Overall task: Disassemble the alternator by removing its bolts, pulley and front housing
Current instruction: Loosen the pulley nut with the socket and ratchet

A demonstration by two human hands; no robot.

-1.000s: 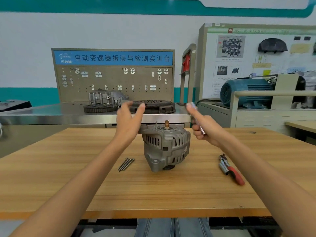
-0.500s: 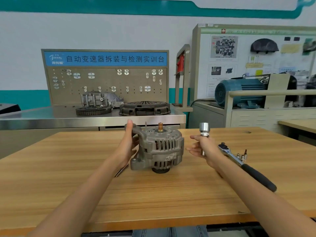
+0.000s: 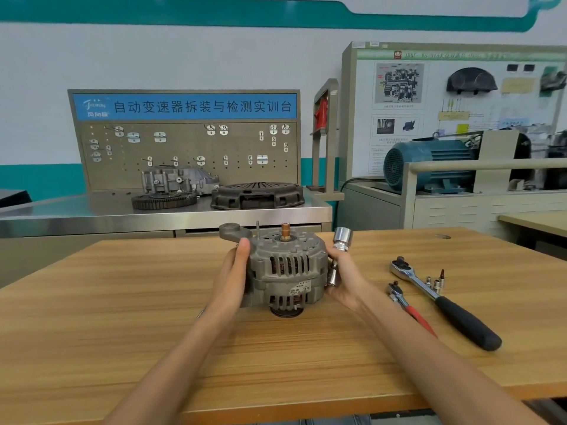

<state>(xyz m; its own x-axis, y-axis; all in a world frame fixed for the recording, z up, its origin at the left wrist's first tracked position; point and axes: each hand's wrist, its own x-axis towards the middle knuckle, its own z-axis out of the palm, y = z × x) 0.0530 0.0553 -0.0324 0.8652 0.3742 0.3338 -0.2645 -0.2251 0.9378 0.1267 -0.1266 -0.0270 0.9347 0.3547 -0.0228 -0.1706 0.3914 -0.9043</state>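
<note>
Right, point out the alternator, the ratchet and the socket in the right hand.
alternator (image 3: 287,266): head view, on the slotted side of its housing.
ratchet (image 3: 463,317): head view, on its black handle.
socket (image 3: 342,237): head view, on its shiny upper end above the right hand (image 3: 345,279).

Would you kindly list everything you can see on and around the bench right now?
alternator: one, grey, table centre, upright
socket: one, silver, in right hand
ratchet: one, black handle, table right
red-handled tool: one, left of ratchet
small bits: a few, silver, by ratchet
clutch cover: one, dark, steel bench behind
ring gear: one, dark, steel bench
blue motor: one, right rear
left hand: presses alternator's left side
right hand: grips socket beside alternator
</note>
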